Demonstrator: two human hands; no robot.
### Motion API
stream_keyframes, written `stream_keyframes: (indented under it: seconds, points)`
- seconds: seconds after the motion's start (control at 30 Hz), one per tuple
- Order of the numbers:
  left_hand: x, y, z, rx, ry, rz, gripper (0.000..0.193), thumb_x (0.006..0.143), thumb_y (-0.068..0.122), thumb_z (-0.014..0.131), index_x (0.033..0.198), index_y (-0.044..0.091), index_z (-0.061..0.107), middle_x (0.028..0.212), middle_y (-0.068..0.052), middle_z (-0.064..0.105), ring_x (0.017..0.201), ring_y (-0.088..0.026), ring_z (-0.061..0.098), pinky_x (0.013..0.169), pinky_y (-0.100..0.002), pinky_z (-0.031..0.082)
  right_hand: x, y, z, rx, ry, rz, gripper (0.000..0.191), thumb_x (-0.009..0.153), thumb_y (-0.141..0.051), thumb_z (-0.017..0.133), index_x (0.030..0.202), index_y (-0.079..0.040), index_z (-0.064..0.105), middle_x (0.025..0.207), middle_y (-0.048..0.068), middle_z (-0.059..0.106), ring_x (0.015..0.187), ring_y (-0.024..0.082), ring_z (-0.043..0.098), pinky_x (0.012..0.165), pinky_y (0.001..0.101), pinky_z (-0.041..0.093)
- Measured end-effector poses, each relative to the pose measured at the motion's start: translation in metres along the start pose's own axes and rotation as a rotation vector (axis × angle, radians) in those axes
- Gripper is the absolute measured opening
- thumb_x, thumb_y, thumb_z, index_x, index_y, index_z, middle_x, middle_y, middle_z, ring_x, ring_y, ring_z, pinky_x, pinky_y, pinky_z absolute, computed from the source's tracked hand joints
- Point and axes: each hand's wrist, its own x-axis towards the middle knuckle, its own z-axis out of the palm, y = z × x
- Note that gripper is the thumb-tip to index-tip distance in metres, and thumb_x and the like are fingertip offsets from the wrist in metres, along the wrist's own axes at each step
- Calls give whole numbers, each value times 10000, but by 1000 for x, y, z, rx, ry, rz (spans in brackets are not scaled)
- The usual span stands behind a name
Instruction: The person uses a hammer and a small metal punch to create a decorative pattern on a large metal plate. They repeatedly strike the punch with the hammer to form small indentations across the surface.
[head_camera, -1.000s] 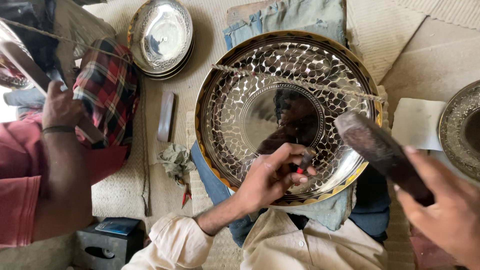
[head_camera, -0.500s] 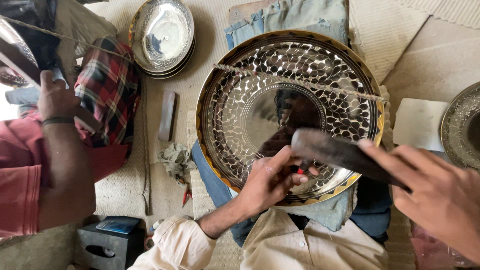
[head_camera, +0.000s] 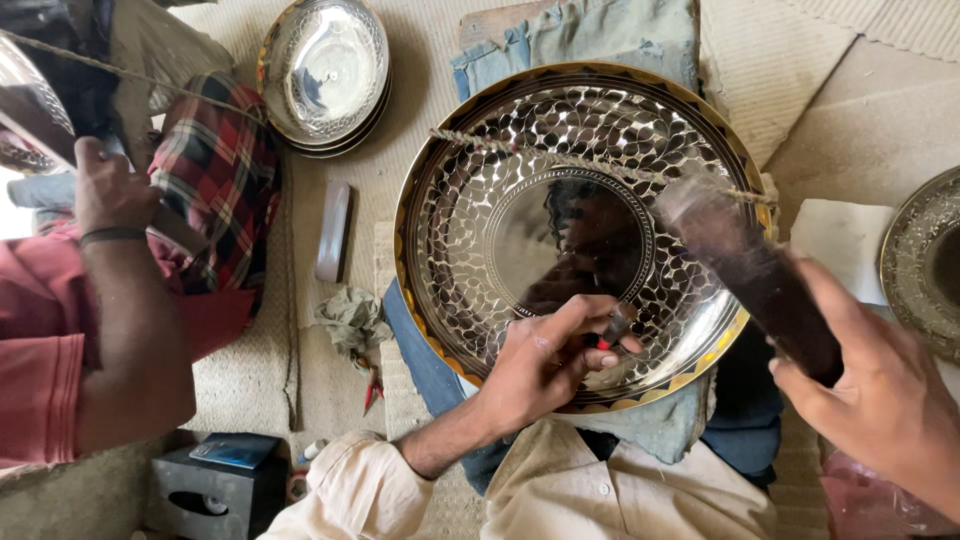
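Left hand (head_camera: 545, 365): grip clenched on a small punch (head_camera: 612, 328), tip set on the patterned band of the big tray (head_camera: 575, 235), near its lower rim. Right hand (head_camera: 880, 385): grip clenched around a dark hammer (head_camera: 745, 265).

Change: half a second ago the hammer lay low, head just beside the punch; now it is lifted up and to the right, head blurred over the tray's right side. Punch has held its spot. Judged: one blow is done and the hammer is raised between blows.

Tray rests on the person's lap, on blue cloth (head_camera: 590, 35), a cord (head_camera: 590, 165) stretched across it; nothing lies in it. Stacked bowls (head_camera: 325, 75) on the floor mat, also unfilled. A co-worker's hand (head_camera: 110, 190) works another piece at left.
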Motion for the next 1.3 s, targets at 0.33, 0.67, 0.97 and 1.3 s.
stream_keyframes:
  seconds: [0.33, 0.67, 0.97, 1.3]
  points:
    - [0, 0, -2, 24, -21, 38, 536, 915, -237, 527, 1406, -24, 494, 1311, -168, 678, 1267, -247, 691, 1042, -304, 631, 1, -11, -3, 35, 149, -95, 978, 636, -94, 765, 1549, -225, 439, 1185, 125, 712, 875, 299, 743, 748, 429, 617]
    - [-1, 9, -5, 121, -5, 73, 532, 912, -188, 610, 1400, 0, 511, 1235, -128, 739, 1211, -207, 720, 1029, -292, 613, -4, -10, -3, -174, -73, 68, 950, 704, -133, 821, 1531, -355, 409, 1115, 19, 722, 987, 217, 749, 878, 359, 623]
    - [-1, 8, -6, 127, 3, 107, 536, 895, -193, 587, 1391, -1, 514, 1227, -107, 746, 1197, -210, 733, 1004, -285, 637, -3, -9, -2, -63, 35, -21, 939, 700, -84, 760, 1560, -274, 435, 1098, 69, 679, 949, 217, 731, 829, 362, 615]
    - [-2, 3, -4, 1, 52, 87, 529, 892, -232, 481, 1367, -3, 527, 1283, -147, 701, 1238, -223, 704, 992, -297, 656, 0, -8, -3, -76, -16, -29, 949, 680, -46, 746, 1556, -253, 446, 1142, 107, 694, 835, 258, 736, 715, 385, 618]
